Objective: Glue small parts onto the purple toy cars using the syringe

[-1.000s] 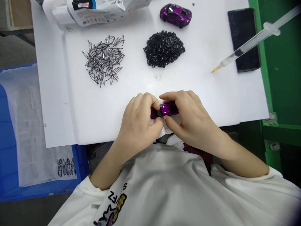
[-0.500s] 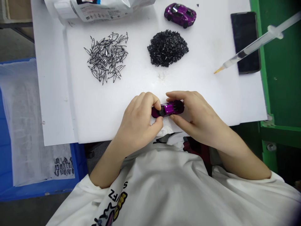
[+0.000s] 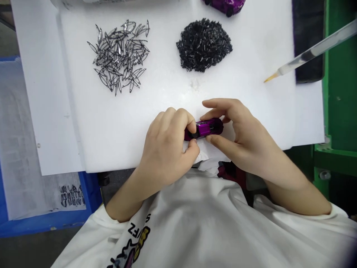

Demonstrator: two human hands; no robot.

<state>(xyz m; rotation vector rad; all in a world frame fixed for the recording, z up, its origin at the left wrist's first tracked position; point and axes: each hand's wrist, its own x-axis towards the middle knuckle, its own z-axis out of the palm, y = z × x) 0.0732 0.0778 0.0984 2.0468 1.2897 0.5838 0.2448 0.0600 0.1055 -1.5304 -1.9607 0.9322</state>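
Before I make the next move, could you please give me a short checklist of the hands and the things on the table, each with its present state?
1. Left hand holding the purple toy car: ok, at the car's left end.
2. Right hand free of that car: cannot tell; it curves close beside it, contact unclear.
3. Black pieces and clear black-edged pieces in separate piles: ok.
4. Amber-tipped syringe apart from both piles: ok, on the right.
5. Second purple car fully in view: not ok, cut off by the top edge.
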